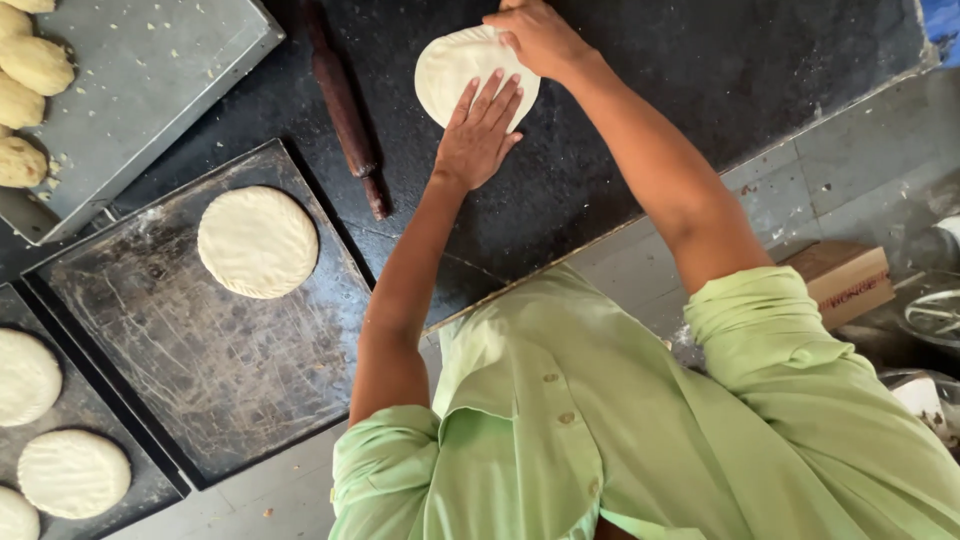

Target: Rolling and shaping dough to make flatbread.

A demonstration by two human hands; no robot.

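Head view caught the flat dough round [470, 72] at top centre of the frame, lying on the dark worktop [620, 130]. Left hand [480, 135] lay spread flat, fingers pressing its lower edge; right hand [540, 38] gripped the upper right rim. Just left sat a wooden rolling pin [345, 110]. Lower left, a dark tray [220, 370] carried one crimped disc [258, 242]. Upper left, a grey tray [150, 80] held dough balls [35, 65]. Far right, a brown cardboard box [845, 280] showed a printed label.
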